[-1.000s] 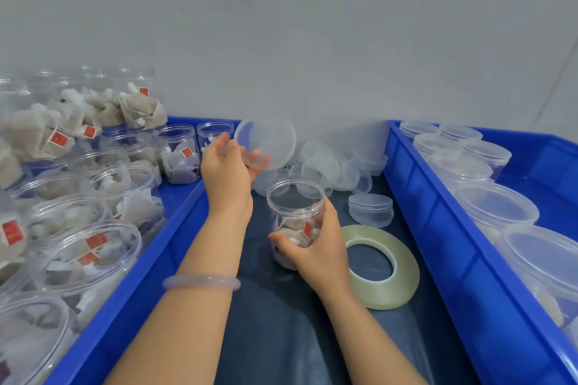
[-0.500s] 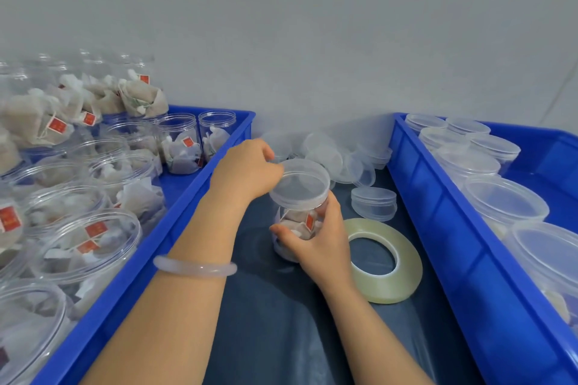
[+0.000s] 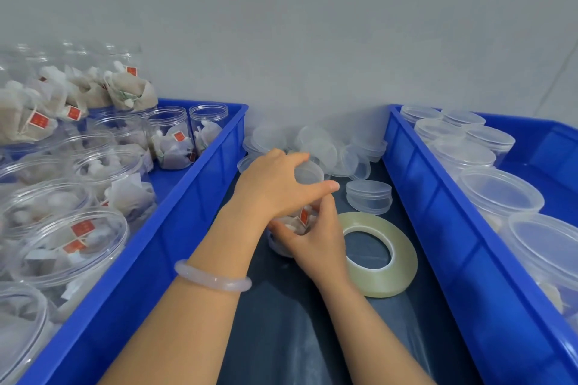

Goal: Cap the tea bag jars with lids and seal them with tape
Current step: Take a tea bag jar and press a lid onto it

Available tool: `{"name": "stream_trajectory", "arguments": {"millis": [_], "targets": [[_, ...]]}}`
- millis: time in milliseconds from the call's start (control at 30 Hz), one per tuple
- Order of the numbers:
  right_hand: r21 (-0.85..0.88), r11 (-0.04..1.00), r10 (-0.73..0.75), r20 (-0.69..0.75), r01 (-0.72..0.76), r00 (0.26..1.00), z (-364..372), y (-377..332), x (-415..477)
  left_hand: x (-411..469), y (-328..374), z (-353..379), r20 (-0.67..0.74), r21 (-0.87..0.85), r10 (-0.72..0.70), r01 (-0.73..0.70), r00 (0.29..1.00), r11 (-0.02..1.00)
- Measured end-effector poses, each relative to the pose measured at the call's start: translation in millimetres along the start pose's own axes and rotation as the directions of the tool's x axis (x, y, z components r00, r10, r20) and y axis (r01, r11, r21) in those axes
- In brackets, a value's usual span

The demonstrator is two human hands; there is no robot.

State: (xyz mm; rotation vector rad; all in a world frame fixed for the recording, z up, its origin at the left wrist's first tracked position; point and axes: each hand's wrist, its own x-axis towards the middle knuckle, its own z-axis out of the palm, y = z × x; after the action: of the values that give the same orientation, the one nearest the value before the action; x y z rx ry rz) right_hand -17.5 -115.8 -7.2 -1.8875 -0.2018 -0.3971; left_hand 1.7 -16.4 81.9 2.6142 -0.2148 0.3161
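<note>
Single head-worn wide-angle view, looking forward and down, close over the dark bench (image 3: 281, 337). Left hand (image 3: 275, 184) and right hand (image 3: 316, 237) sit near frame centre. Left blue bin (image 3: 175, 228) and right blue bin (image 3: 444, 228) flank them; grey wall (image 3: 312, 25) fills the top.

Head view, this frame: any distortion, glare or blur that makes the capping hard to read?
Head view: wide-angle stretch splays the left bin and right bin outward; head view: light soft and even, shadows faint; head view: left hand and right hand slightly soft, covering most of the jar and its lid; head view: loose lids behind merge into a hazy pile.
</note>
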Motion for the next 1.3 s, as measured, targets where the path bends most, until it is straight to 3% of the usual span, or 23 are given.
{"name": "stream_trajectory", "arguments": {"millis": [67, 133, 167, 200, 233, 333, 400, 433, 500, 567, 633, 700, 800, 867, 933, 1067, 1300], "targets": [[0.108, 0.994, -0.031, 0.027, 0.028, 0.999, -2.9, -0.2, 1.1, -8.2, -4.1, 9.6, -0.166, -0.38, -0.046, -0.021, 0.985, 0.925], [0.18, 0.983, -0.031, 0.061, 0.02, 0.998, -5.6, -0.6, 1.1, -16.0, -11.5, 22.8, -0.269, -0.813, -0.251, -0.08, 0.93, 0.576], [0.202, 0.979, -0.004, 0.077, -0.012, 0.997, -6.8, -0.4, 1.0, -17.1, -15.0, 30.3, -0.211, -0.91, -0.318, -0.068, 0.924, 0.409], [0.222, 0.973, 0.04, 0.091, -0.06, 0.995, -8.2, -0.7, 0.9, -18.9, -18.0, 38.4, -0.142, -0.947, -0.34, -0.028, 0.93, 0.321], [0.255, 0.962, 0.079, 0.098, -0.102, 0.992, -10.6, -2.1, 2.3, -20.9, -20.0, 46.7, -0.109, -0.955, -0.347, -0.001, 0.932, 0.297], [0.279, 0.947, 0.141, 0.081, -0.158, 0.987, -19.7, -15.7, 11.0, -22.5, -19.1, 63.3, -0.184, -0.942, -0.444, -0.029, 0.877, 0.335], [0.2, 0.972, 0.12, 0.024, -0.122, 0.993, -25.4, -28.8, 17.6, -20.9, -21.1, 68.5, -0.235, -0.927, -0.481, -0.045, 0.845, 0.373], [0.137, 0.988, 0.067, 0.019, -0.069, 0.998, -27.7, -36.5, 21.9, -19.6, -21.7, 69.7, -0.245, -0.922, -0.475, -0.052, 0.845, 0.384], [-0.05, 0.997, -0.044, 0.142, 0.051, 0.989, -28.6, -50.7, 31.9, -17.6, -24.9, 71.5, -0.254, -0.923, -0.455, -0.073, 0.853, 0.377], [-0.271, 0.948, -0.087, 0.285, 0.167, 0.955, -23.9, -58.0, 40.2, -17.2, -24.6, 71.4, -0.237, -0.94, -0.462, -0.081, 0.855, 0.332], [-0.376, 0.898, -0.125, 0.286, 0.231, 0.95, -18.5, -58.8, 43.1, -15.2, -25.7, 73.0, -0.212, -0.947, -0.486, -0.055, 0.848, 0.316], [-0.366, 0.895, -0.166, 0.258, 0.255, 0.952, -18.9, -58.8, 42.2, -13.7, -28.8, 74.6, -0.215, -0.947, -0.496, -0.057, 0.842, 0.315], [-0.058, 0.987, -0.137, 0.154, 0.148, 0.978, -35.7, -65.4, 48.2, -11.9, -33.2, 73.3, -0.211, -0.952, -0.432, -0.085, 0.877, 0.293], [0.085, 0.983, -0.165, 0.022, 0.162, 0.986, -50.4, -72.1, 54.0, -11.6, -32.0, 71.6, -0.201, -0.956, -0.415, -0.086, 0.887, 0.281], [0.04, 0.975, -0.219, 0.005, 0.218, 0.976, -53.9, -75.6, 54.1, -11.7, -31.7, 71.5, -0.21, -0.953, -0.423, -0.089, 0.882, 0.288], [-0.33, 0.92, -0.132, 0.254, 0.214, 0.958, -29.7, -66.5, 46.2, -15.2, -32.2, 71.6, -0.204, -0.961, -0.419, -0.098, 0.885, 0.261], [-0.337, 0.902, -0.16, 0.321, 0.271, 0.933, -28.3, -58.5, 45.2, -13.9, -33.1, 71.6, -0.224, -0.952, -0.42, -0.107, 0.879, 0.286]]}}
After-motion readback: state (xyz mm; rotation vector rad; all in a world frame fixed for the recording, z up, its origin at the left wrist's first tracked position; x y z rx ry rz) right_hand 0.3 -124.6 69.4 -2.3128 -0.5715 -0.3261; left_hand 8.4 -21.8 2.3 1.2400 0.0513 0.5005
